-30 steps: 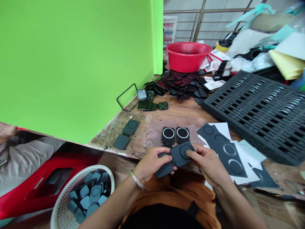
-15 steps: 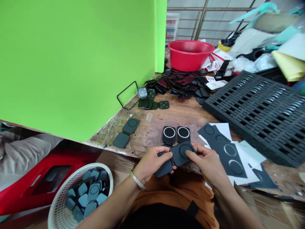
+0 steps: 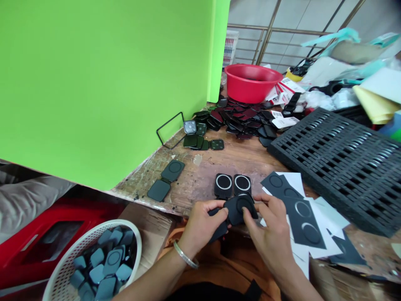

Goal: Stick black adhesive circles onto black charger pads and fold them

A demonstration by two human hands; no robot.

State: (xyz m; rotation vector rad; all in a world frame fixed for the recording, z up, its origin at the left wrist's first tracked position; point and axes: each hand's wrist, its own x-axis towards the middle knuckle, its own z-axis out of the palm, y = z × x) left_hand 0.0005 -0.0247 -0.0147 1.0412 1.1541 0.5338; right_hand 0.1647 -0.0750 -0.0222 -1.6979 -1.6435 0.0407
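A dark folding pad (image 3: 233, 211), which looks like a folding wireless charger, is held at the table's front edge. My left hand (image 3: 200, 225) pinches it near the hinge between thumb and fingers. My right hand (image 3: 271, 223) has its thumb on the panel with the ring mark and its fingers behind the right edge. A thin dark layer looks raised along that edge; I cannot tell if it is a separate sticker. Just behind stand two black panels with white rings (image 3: 223, 182). Dark sheets with ring cut-outs (image 3: 305, 219) lie right on white paper.
An unfolded pad (image 3: 159, 190) lies to the left. A white basket (image 3: 136, 240) of pads stands below it. Farther back are a heap of dark plates (image 3: 241, 119), a red basin (image 3: 250, 85) and a green board (image 3: 103, 92). A black slotted plastic block (image 3: 338, 167) sits right.
My right fingers have shifted on the pad, and its right edge now looks lifted or doubled. My left hand keeps its hold. The camera view has tilted slightly upward.
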